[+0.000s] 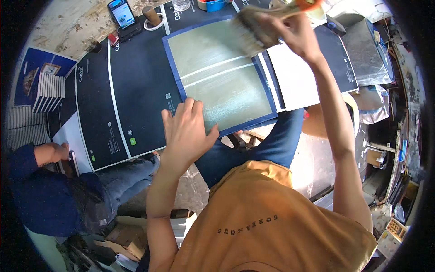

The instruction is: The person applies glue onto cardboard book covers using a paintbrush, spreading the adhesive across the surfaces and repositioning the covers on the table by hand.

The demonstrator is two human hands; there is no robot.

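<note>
On the dark board-covered table lies a blue-edged cover sheet [222,75], with greyish-green panels and two pale strips across it. A wet, shiny patch shows on its lower panel. My left hand [188,124] rests at the sheet's lower left edge, fingers apart, with nothing in it. Over the upper right corner my right hand [294,34] grips a wide brush [256,31]. Its bristles are smeared by motion, and I cannot tell whether they touch the sheet.
A phone [121,16] stands at the back left, near a tape roll [153,21]. White sheets [294,77] lie right of the cover sheet. A co-worker [59,190] sits at the left, by stacked books [49,92]. A plastic-wrapped stack [369,52] stands at the right.
</note>
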